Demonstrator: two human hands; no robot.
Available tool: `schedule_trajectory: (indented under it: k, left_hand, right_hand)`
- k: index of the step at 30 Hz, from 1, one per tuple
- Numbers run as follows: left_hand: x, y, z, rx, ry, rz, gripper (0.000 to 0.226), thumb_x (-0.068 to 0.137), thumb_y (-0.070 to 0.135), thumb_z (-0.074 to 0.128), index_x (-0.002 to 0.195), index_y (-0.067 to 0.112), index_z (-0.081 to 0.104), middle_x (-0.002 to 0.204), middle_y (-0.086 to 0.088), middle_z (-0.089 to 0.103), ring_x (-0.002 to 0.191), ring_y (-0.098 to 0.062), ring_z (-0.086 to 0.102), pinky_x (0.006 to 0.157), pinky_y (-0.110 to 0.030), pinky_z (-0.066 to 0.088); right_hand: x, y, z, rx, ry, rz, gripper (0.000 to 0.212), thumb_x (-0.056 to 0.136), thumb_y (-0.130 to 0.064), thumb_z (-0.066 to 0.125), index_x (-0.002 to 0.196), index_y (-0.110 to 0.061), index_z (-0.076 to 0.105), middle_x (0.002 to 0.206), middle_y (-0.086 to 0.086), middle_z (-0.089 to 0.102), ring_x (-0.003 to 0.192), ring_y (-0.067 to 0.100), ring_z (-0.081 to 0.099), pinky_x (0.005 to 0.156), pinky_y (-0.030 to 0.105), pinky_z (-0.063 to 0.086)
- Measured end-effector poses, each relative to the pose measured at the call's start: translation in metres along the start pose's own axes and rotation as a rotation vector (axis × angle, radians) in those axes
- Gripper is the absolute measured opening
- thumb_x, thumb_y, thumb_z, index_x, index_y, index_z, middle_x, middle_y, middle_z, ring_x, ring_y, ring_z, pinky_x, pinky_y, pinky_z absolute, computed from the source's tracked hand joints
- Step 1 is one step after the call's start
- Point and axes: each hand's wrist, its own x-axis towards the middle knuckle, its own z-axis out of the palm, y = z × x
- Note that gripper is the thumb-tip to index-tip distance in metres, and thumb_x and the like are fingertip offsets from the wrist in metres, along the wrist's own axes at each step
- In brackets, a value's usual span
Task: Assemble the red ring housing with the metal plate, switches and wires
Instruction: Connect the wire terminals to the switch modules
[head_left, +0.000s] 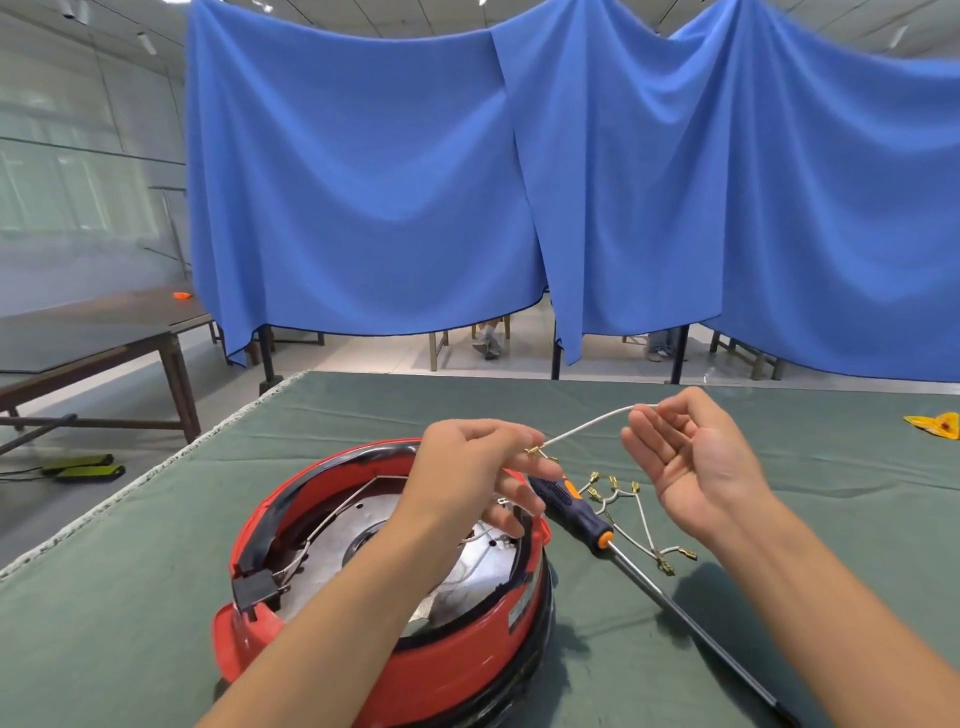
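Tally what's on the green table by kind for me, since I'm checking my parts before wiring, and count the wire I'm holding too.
Red ring housing: 1
Metal plate inside it: 1
Screwdriver: 1
White wire held between left hand and right hand: 1
Bundle of loose white wires with brass terminals: 1; single wires too tangled to count
Yellow object at far right edge: 1
Total: 6

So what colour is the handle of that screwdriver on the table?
The screwdriver handle is dark blue with orange trim at the collar and end, seen in the head view.
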Motion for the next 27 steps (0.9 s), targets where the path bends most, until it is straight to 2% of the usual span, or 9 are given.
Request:
schedule_trajectory:
  k: [8,10,12,14,17,19,21,23,27]
  left_hand:
    - [0.0,-0.001,-0.002,-0.056,0.067,0.048,0.013,0.093,0.0,0.052,0.092,-0.005,0.064,0.069,-0.015,0.071,0.043,-0.017,0.059,0.039,-0.022,0.048]
    - [0.001,-0.001,-0.003,-0.036,0.089,0.061,0.014,0.094,-0.002,0.049,0.092,-0.005,0.063,0.065,-0.014,0.07,0.042,-0.016,0.058,0.039,-0.022,0.048]
    - [0.002,-0.003,-0.003,-0.007,0.092,0.075,0.015,0.095,-0.002,0.048,0.094,-0.005,0.063,0.065,-0.013,0.07,0.043,-0.016,0.058,0.04,-0.022,0.048]
    - [0.002,-0.004,-0.002,0.037,0.087,0.095,0.016,0.095,-0.002,0.046,0.096,-0.004,0.062,0.065,-0.012,0.069,0.044,-0.017,0.058,0.04,-0.023,0.048]
    - [0.002,-0.008,0.002,0.127,0.055,0.124,0.015,0.096,-0.001,0.046,0.096,-0.001,0.061,0.065,-0.01,0.069,0.045,-0.016,0.059,0.04,-0.023,0.048]
    - [0.002,-0.009,0.003,0.183,0.044,0.143,0.015,0.096,-0.001,0.047,0.093,0.001,0.062,0.065,-0.01,0.069,0.047,-0.016,0.06,0.041,-0.025,0.049]
    - [0.002,-0.009,0.002,0.214,0.057,0.164,0.017,0.095,0.0,0.048,0.088,0.004,0.063,0.067,-0.01,0.07,0.049,-0.017,0.062,0.043,-0.026,0.049]
    - [0.002,-0.009,0.0,0.208,0.084,0.185,0.015,0.095,0.001,0.05,0.088,0.004,0.063,0.071,-0.013,0.071,0.051,-0.018,0.063,0.044,-0.027,0.05]
    - [0.001,-0.006,0.0,0.138,0.109,0.178,0.014,0.094,0.005,0.051,0.089,0.003,0.064,0.073,-0.013,0.072,0.053,-0.017,0.065,0.045,-0.027,0.052]
  right_hand:
    - [0.003,0.005,-0.004,-0.159,0.069,-0.12,0.011,0.09,-0.011,0.054,0.08,-0.01,0.053,0.046,0.0,0.062,0.035,0.012,0.057,0.038,0.023,0.051]
    - [0.005,0.006,-0.005,-0.329,0.13,-0.306,0.011,0.089,-0.012,0.056,0.08,-0.015,0.05,0.044,-0.005,0.054,0.031,0.01,0.048,0.04,0.025,0.046]
    - [0.0,0.008,-0.004,-0.559,0.136,-0.621,0.014,0.083,-0.01,0.059,0.078,-0.02,0.05,0.054,-0.006,0.052,0.04,0.01,0.047,0.048,0.03,0.043]
    - [-0.009,0.012,0.001,-0.832,0.025,-0.925,0.011,0.077,-0.015,0.059,0.078,-0.025,0.054,0.066,-0.012,0.056,0.06,0.008,0.052,0.06,0.023,0.044]
    - [-0.021,0.024,0.008,-1.186,-0.243,-1.129,0.015,0.074,-0.015,0.057,0.085,-0.022,0.065,0.085,-0.014,0.063,0.092,0.006,0.05,0.084,0.011,0.037]
    - [-0.023,0.03,0.012,-1.321,-0.362,-1.114,0.015,0.077,-0.02,0.059,0.088,-0.021,0.07,0.089,-0.013,0.065,0.104,0.007,0.048,0.095,0.019,0.033]
    - [-0.021,0.031,0.011,-1.39,-0.403,-1.063,0.01,0.082,-0.026,0.063,0.088,-0.026,0.071,0.086,-0.017,0.066,0.104,0.008,0.051,0.097,0.028,0.034]
    - [-0.019,0.03,0.009,-1.4,-0.413,-0.997,0.005,0.085,-0.025,0.068,0.087,-0.027,0.071,0.078,-0.022,0.062,0.094,0.007,0.052,0.09,0.031,0.037]
    - [-0.019,0.03,0.009,-1.366,-0.414,-0.862,0.013,0.083,-0.022,0.07,0.075,-0.033,0.068,0.069,-0.019,0.06,0.08,0.001,0.054,0.071,0.024,0.04]
